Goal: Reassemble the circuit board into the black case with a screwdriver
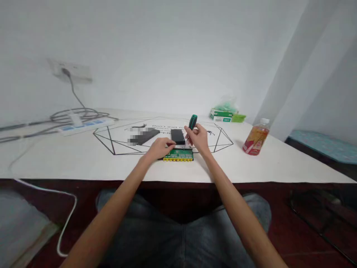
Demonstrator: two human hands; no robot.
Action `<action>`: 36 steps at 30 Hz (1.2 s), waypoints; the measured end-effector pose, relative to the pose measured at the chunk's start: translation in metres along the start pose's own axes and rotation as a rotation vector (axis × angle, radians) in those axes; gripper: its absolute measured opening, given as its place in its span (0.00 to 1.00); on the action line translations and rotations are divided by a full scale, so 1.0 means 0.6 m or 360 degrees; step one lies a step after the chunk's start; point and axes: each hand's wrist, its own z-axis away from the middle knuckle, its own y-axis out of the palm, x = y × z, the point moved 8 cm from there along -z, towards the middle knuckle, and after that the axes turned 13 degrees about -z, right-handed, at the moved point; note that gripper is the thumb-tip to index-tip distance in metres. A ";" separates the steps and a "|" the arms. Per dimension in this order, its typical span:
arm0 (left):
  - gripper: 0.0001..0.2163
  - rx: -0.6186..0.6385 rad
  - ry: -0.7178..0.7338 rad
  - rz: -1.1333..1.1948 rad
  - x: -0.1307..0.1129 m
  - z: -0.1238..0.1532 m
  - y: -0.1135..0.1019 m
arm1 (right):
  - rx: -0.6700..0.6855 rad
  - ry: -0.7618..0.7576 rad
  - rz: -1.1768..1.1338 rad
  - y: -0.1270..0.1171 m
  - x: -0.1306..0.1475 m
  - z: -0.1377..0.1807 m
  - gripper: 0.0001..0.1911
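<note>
A green circuit board (178,153) lies near the middle of the front edge of the table (111,169). The right hand (198,136) pinches a screwdriver (192,122), tip down at the board; the left hand (160,148), half-curled, is at its left end — whether gripping, I cannot tell. If the board shifts under pressure, the tip could skid — scratching it.

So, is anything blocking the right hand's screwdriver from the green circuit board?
Nothing visible does. The right hand holds the screwdriver with its shaft reaching down to the green circuit board. The black box sits just beyond the board, the left hand at its left end; neither comes between.
</note>
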 end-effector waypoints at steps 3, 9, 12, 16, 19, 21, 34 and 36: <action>0.13 -0.0007 0.0024 -0.0057 -0.007 0.020 -0.006 | 0.0069 -0.0036 0.0039 0.031 0.004 0.017 0.23; 0.13 -0.0014 0.0029 -0.0180 -0.021 0.027 -0.010 | 0.0215 -0.0089 0.0119 0.063 0.006 0.041 0.23; 0.12 -0.0012 0.0038 -0.0142 -0.023 0.025 -0.009 | 0.0199 -0.0098 0.0131 0.057 0.003 0.043 0.23; 0.12 -0.0039 0.0020 -0.0139 -0.021 0.025 -0.011 | 0.0180 -0.0118 0.0110 0.052 0.005 0.042 0.22; 0.13 -0.0038 0.0015 -0.0126 -0.022 0.026 -0.010 | 0.0175 -0.0108 0.0111 0.052 0.006 0.041 0.22; 0.13 -0.0040 0.0019 -0.0116 -0.023 0.026 -0.011 | 0.0182 -0.0100 0.0105 0.053 0.006 0.041 0.22; 0.12 -0.0031 0.0013 -0.0115 -0.019 0.025 -0.007 | 0.0350 -0.0100 0.0001 0.059 0.009 0.046 0.21; 0.12 -0.0036 0.0008 -0.0103 -0.018 0.025 -0.006 | 0.0326 -0.0107 0.0017 0.057 0.008 0.046 0.21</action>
